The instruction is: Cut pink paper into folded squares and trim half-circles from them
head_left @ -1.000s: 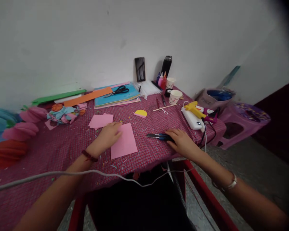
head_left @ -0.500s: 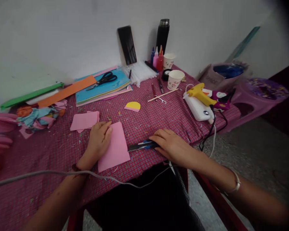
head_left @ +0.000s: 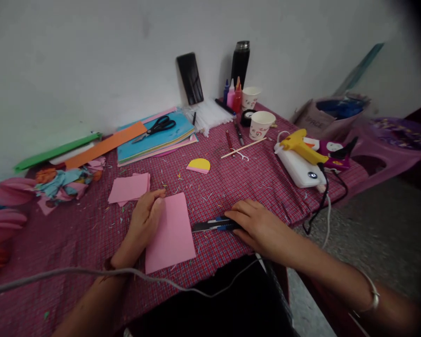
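A folded-looking sheet of pink paper [head_left: 175, 234] lies flat near the table's front edge. My left hand [head_left: 145, 217] is closed at its left edge, fingers bent against the paper and the thumb side up. My right hand [head_left: 254, 227] rests on the table to the right, its fingers closed round a black and blue utility knife [head_left: 210, 224]. The knife lies low, its tip pointing left, at or just beside the paper's right edge. Behind my left hand sit smaller pink paper pieces [head_left: 129, 188]. A yellow and pink half-round paper piece [head_left: 199, 164] lies farther back.
Scissors [head_left: 158, 126] rest on coloured sheets [head_left: 182, 122] at the back. Paper cups [head_left: 261, 125], glue bottles [head_left: 237, 96] and a phone [head_left: 190, 78] stand nearby. A yellow glue gun [head_left: 301, 145] lies on a white power bank [head_left: 296, 168] at right. A cable [head_left: 126, 271] crosses over my left wrist.
The whole scene has shifted down and slightly right in the view as my head moved. Both hands keep the same grip, and the knife stays beside the paper.
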A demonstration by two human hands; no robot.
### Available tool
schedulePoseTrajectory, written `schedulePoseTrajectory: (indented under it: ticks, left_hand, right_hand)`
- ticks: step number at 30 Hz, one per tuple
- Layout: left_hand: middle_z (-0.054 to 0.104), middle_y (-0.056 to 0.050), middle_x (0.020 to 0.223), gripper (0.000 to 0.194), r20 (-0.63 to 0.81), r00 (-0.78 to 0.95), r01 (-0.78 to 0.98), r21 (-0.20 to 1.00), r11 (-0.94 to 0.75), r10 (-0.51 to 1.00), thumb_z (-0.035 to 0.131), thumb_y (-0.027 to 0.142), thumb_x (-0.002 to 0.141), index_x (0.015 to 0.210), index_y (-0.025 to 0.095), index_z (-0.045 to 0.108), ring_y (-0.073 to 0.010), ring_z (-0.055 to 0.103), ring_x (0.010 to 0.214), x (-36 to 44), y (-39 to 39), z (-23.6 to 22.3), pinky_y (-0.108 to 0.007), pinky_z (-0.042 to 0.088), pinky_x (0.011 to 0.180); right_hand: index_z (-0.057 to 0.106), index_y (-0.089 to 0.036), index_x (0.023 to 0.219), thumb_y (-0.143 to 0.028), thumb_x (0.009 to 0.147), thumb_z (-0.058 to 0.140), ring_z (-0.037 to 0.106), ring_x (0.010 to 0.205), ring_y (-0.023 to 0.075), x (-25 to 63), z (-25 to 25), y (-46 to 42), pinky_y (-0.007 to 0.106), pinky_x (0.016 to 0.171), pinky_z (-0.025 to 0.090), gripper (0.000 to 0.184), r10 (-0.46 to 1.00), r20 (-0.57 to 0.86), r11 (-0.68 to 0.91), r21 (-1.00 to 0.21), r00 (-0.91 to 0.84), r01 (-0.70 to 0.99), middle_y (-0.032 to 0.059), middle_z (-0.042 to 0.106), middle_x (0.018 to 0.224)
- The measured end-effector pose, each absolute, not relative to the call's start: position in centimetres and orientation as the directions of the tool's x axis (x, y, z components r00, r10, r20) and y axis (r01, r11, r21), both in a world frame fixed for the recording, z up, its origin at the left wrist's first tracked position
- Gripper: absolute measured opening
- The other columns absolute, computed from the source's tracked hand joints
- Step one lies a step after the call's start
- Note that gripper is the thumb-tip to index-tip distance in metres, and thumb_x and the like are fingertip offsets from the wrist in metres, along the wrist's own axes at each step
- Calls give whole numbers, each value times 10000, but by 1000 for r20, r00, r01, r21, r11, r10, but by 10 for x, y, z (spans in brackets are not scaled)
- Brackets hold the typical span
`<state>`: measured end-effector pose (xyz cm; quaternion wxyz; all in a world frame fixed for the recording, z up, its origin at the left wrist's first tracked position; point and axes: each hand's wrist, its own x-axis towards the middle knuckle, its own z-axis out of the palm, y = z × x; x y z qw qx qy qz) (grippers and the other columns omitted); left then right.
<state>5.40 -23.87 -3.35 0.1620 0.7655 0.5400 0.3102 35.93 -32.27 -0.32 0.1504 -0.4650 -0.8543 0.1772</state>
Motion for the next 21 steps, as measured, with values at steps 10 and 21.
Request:
schedulePoseTrajectory:
  ticks: [10,21]
  left_hand:
    - [597,-16,773,110,303,358,665,581,-469,883,589,259,834,760,202,649,-187,570,793,58,-242,-24,-328,447,741]
    - [627,-8,809,127,208,418,543,723,-427,884,521,270,866,757,218,560,-181,596,821,52,-239,-28,-355,454,824]
  right_hand:
    - [592,-158,1203,-135,890,560,570,979,238,358,-2,-323,421,886,491,315,850,94,506,-423,-519,751,108,601,1050]
    - [624,-146,1125,-145,871,583,568,972,245,352,-4,-324,439,895,496,257,907,157,416,-462,-390,783,109,621,1026]
